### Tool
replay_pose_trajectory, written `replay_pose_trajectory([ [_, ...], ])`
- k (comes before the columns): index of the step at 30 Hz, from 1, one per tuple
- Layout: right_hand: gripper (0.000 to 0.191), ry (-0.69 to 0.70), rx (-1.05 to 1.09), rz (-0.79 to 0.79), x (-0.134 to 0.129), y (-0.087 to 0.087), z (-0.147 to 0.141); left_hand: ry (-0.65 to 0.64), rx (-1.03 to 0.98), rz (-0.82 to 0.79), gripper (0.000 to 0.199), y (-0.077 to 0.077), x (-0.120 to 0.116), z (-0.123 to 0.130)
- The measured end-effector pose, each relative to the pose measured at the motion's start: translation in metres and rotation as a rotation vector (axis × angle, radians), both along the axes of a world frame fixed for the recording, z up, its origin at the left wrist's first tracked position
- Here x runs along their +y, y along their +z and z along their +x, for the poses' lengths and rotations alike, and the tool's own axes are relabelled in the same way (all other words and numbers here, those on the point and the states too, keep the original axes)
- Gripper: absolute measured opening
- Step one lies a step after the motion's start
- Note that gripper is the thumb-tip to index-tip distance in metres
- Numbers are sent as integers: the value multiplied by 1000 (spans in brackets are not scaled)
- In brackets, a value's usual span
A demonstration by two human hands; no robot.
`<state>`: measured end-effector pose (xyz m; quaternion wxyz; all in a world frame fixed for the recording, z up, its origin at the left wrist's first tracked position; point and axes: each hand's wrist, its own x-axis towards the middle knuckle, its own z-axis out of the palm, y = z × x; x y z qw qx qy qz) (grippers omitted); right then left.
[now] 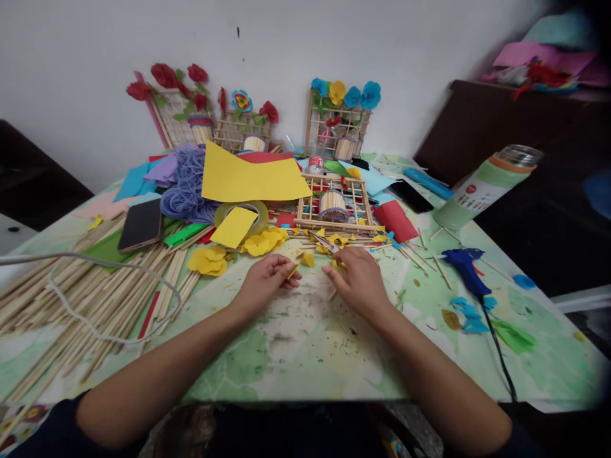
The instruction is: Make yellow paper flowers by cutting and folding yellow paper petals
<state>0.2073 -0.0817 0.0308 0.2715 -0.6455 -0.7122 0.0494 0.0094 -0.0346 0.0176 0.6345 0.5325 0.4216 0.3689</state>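
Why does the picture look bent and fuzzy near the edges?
Head view: a wide lens bows the table edge and leans the bottle outward; corners darken and blur; the middle, both hands included, is sharp under soft, even light with faint shadows.

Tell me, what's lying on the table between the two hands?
Between the left hand and right hand, the head view shows one small yellow paper scrap; otherwise bare table.

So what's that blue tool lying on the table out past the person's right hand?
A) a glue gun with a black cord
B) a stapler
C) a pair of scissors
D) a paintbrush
A: the blue glue gun lies on the table beyond the right hand, its nozzle pointing left and a black cord trailing from its handle toward the near table edge.
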Motion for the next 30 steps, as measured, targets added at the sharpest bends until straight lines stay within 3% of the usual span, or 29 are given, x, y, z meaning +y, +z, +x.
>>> replay_pose_trajectory([
  [3, 30, 187, 182, -36, -7, -5, -19, -63, 134, 156, 22, -1, -7, 3],
  [6, 23, 269, 264, -59, -8, -12, -30, -132, 168, 173, 20, -2, -12, 5],
  [13, 15, 328, 541, -127, 1, -21, -23, -234, -102, -210, 27, -5, -10, 4],
  [17, 19, 343, 738, -233, 0, -25, -24, -296, -206, -331, 22, -3, -11, 3],
  [20, 23, 358, 780, -220, -2, -27, -26, -323, -239, -366, 22, -2, -11, 3],
  [25, 21, 317, 667, -201, 5, -30, -32, -335, -151, -177, 23, -6, -11, 2],
  [30, 18, 297, 561, -176, 13, -36, -37, -186, 6, 179, 18, -10, -5, 0],
])
